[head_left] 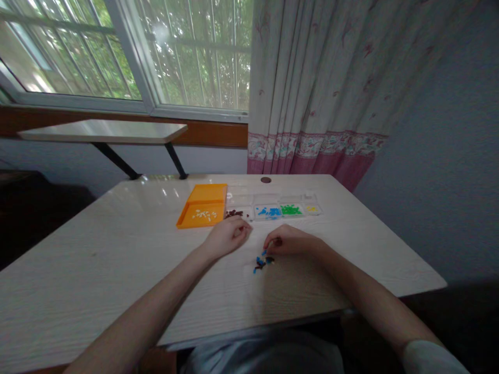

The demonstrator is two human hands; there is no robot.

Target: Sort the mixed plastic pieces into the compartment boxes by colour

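A small pile of blue, dark brown and pale pieces [259, 264] lies on the table in front of me. Over its far edge my right hand [290, 240] reaches down, thumb and finger pinched at a small blue piece [264, 252]. My left hand [228, 238] rests with curled fingers by the near edge of the clear compartment box [268, 198]; whatever it may hold is hidden. Dark brown pieces [235, 213] sit just beyond that hand. Inside the box are blue pieces [270, 211], green pieces [290, 209] and a few yellow pieces [311, 208], each colour in its own compartment.
An orange open case [194, 193] with white pieces [205, 214] stands left of the clear box. Behind them is a round dark cable hole [265, 180] in the table [117, 259]. A raised shelf [105, 131] stands at the back left; a curtain [312, 104] hangs behind.
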